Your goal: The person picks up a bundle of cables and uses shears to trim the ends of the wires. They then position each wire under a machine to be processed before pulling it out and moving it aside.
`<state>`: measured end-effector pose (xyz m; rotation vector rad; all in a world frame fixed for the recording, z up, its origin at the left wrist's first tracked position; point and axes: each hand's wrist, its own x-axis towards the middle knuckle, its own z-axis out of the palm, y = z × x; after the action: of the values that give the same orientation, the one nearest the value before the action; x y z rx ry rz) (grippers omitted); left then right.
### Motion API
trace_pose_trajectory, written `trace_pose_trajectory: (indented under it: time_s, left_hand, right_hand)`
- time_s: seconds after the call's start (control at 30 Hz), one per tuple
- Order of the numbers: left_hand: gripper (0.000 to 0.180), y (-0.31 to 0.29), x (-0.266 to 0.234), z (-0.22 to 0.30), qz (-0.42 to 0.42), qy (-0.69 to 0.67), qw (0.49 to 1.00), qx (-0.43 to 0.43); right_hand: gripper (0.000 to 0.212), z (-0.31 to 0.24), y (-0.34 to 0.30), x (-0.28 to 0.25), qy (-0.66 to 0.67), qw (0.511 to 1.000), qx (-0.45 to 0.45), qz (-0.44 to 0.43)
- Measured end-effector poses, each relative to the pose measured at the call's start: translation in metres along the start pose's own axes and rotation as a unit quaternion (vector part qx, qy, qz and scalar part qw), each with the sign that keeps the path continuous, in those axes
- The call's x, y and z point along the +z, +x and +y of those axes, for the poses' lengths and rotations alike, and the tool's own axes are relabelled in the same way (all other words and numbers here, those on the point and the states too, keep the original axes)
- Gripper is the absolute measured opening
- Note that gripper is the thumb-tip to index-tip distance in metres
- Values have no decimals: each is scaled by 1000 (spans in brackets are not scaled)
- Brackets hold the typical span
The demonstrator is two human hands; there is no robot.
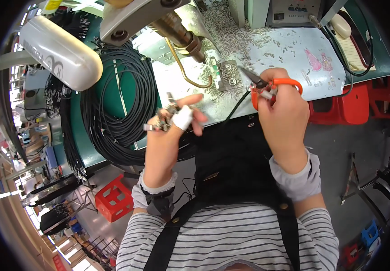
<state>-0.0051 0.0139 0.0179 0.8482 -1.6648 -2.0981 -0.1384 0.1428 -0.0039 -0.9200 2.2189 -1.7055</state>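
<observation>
My right hand (287, 108) is closed round a pair of scissors with orange handles (294, 81); their dark blades (252, 77) point up and to the left. A silvery metal connector (267, 93) shows at its fingertips, beside the end of a black cable (236, 108) that runs down toward my apron. My left hand (170, 131), with white tape round the thumb, holds several small metal connectors (162, 121) and is slightly blurred. Beyond both hands, a small metal fixture (228, 74) sits under the press head (195, 49), with a bent brass-coloured tube (179, 63) beside it.
Many small metal pins (235, 31) litter the light metal work plate (289, 49). Coiled black cable (113, 140) lies on the green table at left, below a white cylinder (64, 54). A control box (296, 13) stands at the back. Red stools (113, 198) stand below.
</observation>
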Motion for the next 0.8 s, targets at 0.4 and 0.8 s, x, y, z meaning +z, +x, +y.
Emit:
trace_pose_trajectory:
  time_s: [0.4, 0.8]
  left_hand:
    - [17, -16, 10, -9, -34, -130, 986, -102]
    - [18, -25, 20, -9, 37, 20, 999, -7]
  right_hand:
    - [25, -3, -17, 13, 4, 990, -85, -108]
    - [20, 3, -25, 14, -79, 957, -261, -101]
